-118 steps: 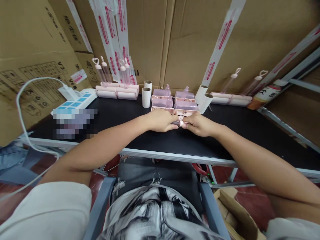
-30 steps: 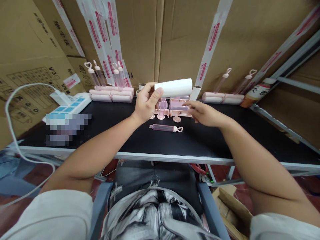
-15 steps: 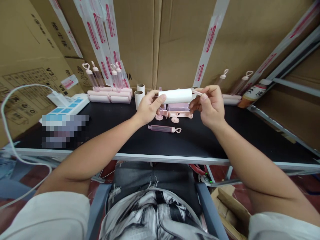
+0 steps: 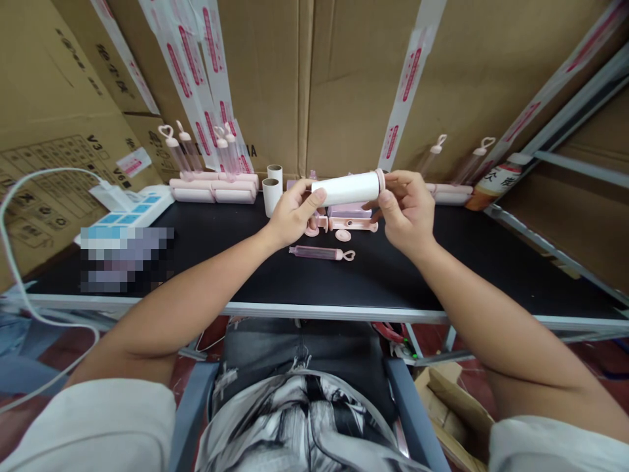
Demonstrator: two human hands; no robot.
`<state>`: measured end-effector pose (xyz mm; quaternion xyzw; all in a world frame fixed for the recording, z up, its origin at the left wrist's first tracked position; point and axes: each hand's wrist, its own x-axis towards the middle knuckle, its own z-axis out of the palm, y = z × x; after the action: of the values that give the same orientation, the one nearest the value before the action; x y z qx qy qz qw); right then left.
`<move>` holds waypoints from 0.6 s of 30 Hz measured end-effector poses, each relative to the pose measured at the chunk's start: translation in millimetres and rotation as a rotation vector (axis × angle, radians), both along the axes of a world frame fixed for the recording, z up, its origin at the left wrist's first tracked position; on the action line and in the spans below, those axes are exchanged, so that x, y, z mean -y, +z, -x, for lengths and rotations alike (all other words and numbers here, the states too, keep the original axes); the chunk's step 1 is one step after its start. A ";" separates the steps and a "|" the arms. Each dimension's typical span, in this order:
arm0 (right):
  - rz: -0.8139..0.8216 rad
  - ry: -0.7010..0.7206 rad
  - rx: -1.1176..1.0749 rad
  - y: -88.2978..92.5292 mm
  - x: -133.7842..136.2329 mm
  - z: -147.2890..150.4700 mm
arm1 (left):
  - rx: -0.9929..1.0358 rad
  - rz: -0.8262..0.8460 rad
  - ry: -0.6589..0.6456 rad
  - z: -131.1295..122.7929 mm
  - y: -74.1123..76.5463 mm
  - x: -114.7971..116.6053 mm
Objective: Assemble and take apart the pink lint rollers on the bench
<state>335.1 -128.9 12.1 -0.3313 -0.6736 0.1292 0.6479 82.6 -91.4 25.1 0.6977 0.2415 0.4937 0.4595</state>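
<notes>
A white roll (image 4: 346, 189), likely a sticky lint-roller refill, is held almost level above the table. Its left end is in my left hand (image 4: 291, 215), thumb on the near side and fingers behind. At the right end a round pink end cap (image 4: 381, 180) sits against the roll's mouth. The fingers of my right hand (image 4: 409, 211) are closed on this cap; its far side is hidden. Below lies a clear pink tube with a heart-shaped loop (image 4: 319, 254). Behind it are a pink disc (image 4: 343, 235) and a pink open holder (image 4: 356, 224).
Two white rolls (image 4: 272, 198) stand upright behind my left hand. Pink rollers with heart loops (image 4: 216, 190) sit at the back left, more (image 4: 449, 194) at the back right. A power strip (image 4: 132, 213) with a white cable lies left; a bottle (image 4: 501, 180) stands right.
My right hand has moved slightly left, bringing the pink cap from a tilted position onto the roll's right end. The left hand keeps its hold on the roll.
</notes>
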 end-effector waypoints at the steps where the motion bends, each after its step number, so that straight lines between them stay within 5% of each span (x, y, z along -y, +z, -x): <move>1: -0.002 0.000 0.005 -0.4 0.4 0.0 | -0.002 0.001 0.001 -0.1 0.0 0.1; 18: -0.016 -0.012 0.053 -1.7 1.2 0.4 | -0.001 -0.016 -0.003 1.2 -1.7 -2.6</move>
<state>334.7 -130.1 10.3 -0.3334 -0.6897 0.1109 0.6332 81.5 -88.7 23.4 0.7020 0.2369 0.4945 0.4546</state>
